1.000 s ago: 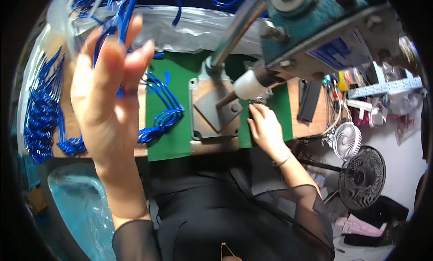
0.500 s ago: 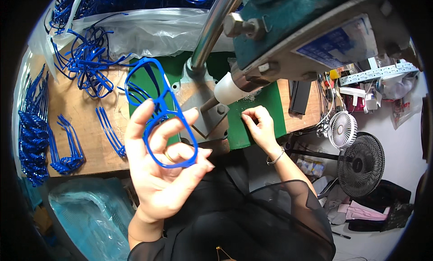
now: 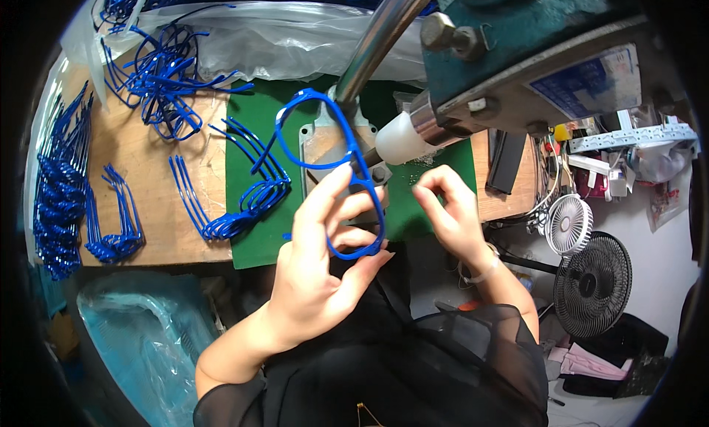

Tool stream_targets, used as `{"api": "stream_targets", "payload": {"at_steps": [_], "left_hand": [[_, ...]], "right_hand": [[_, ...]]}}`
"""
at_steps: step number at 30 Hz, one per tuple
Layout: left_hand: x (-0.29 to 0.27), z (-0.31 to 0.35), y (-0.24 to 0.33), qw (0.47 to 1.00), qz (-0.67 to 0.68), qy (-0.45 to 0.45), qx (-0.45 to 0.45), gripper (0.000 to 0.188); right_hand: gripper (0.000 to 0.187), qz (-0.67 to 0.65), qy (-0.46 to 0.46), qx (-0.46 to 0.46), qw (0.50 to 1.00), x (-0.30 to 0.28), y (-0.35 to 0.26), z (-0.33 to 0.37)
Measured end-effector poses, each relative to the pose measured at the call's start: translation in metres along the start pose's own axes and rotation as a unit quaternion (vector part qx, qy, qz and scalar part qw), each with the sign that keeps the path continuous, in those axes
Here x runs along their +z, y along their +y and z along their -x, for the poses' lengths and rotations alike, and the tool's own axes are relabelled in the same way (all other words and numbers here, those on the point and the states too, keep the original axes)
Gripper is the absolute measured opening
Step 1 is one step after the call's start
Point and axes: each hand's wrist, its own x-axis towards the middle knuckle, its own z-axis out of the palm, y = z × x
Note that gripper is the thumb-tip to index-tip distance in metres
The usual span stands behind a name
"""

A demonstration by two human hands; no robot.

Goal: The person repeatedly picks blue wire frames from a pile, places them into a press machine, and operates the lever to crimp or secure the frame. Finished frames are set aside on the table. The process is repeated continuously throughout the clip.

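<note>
My left hand (image 3: 310,287) holds up a blue eyeglass frame (image 3: 350,135) by its lower rim, with thumb and fingers around that rim and the index finger near the bridge. The lens openings are without lenses. Behind the raised frame are a metal fixture plate (image 3: 323,135) and a rod that runs out of a white cylindrical sleeve (image 3: 399,139). To the right of the fixture, my right hand (image 3: 454,217) hovers over the green mat (image 3: 410,217), its fingers curled and thumb near index finger. Whatever they may pinch is too small to make out.
A teal machine head (image 3: 509,50) on a steel post (image 3: 380,39) looms over the upper right. Blue frames lie in a row (image 3: 59,183), a small group (image 3: 117,242), another group (image 3: 247,205) and a tangle (image 3: 164,87). Two fans stand at right, one white (image 3: 569,225), one black (image 3: 593,284).
My left hand has carried the eyeglass frame to the right, toward the fixture, uncovering the group of frames on the mat. My right hand has shifted slightly right. The whole view has shifted a little.
</note>
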Motion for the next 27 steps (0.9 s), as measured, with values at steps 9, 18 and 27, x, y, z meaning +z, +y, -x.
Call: {"api": "stream_targets", "payload": {"at_steps": [9,18,27], "left_hand": [[0.006,0.001,0.007,0.999,-0.013,0.042,0.020,0.078],[0.005,0.007,0.004,1.000,-0.007,-0.012,0.002,0.082],[0.008,0.006,0.005,0.999,-0.009,0.034,0.024,0.077]], "right_hand": [[0.020,0.004,-0.076,-0.295,0.952,0.010,-0.062,-0.001],[0.019,-0.055,-0.108,-0.251,0.960,0.007,-0.059,0.000],[0.019,-0.024,-0.108,-0.277,0.954,0.008,-0.063,-0.003]]}}
